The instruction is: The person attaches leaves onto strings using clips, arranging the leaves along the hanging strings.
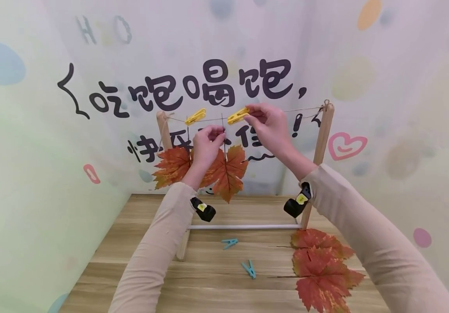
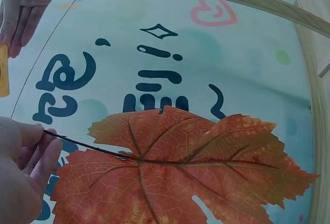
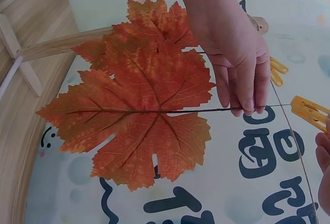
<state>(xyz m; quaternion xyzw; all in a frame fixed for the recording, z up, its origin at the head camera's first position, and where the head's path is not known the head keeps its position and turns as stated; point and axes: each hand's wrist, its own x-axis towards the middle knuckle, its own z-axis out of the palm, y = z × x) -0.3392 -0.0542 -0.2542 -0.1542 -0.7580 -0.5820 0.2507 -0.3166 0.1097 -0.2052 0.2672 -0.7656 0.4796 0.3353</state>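
My left hand pinches the dark stem of an orange-red maple leaf, holding it up beside a thin string. In the right wrist view, the upper end of that stem crosses the string. My right hand pinches a yellow clothespin by one end, its other end close to the stem tip; a small gap shows between them in the right wrist view. Left of it, a second yellow clothespin sits on the string, with another maple leaf hanging beneath, partly hidden by the left hand.
Wooden posts carry the string at both sides, joined low down by a white rod. Two teal clothespins lie on the wooden table. Red maple leaves lie at the right. A printed wall stands behind.
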